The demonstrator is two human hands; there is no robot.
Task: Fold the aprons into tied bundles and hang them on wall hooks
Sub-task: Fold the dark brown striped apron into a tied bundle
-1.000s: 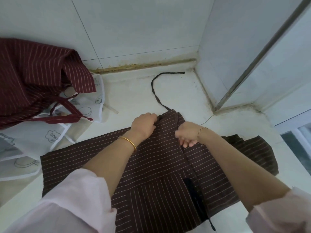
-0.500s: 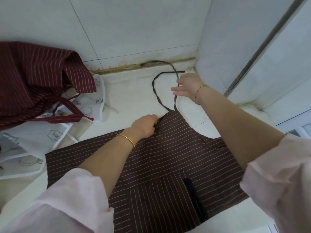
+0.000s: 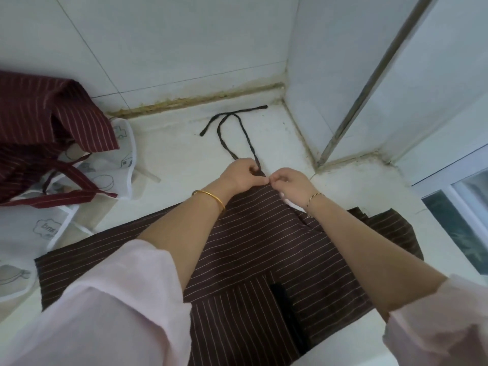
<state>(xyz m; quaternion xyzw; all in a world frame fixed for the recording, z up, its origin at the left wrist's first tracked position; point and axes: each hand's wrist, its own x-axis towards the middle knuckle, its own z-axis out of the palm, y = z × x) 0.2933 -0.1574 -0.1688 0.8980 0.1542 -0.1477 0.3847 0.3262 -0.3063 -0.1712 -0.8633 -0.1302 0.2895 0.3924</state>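
Fingers (image 3: 250,168) of left hand (image 3: 237,177) and right hand (image 3: 291,184) pinch the brown apron's (image 3: 264,249) far edge (hands side by side, equally close); apron lies flat nearer, straps (image 3: 248,140) running lengthwise toward the far wall (image 3: 184,48).

Soft even daylight, wide-angle edges bent

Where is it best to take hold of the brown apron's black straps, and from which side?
Probably near the free ends by the wall, from above with a pinch grip: the straps lie flat, crossed, on the counter, clear of the left hand and right hand pinching the bib top.
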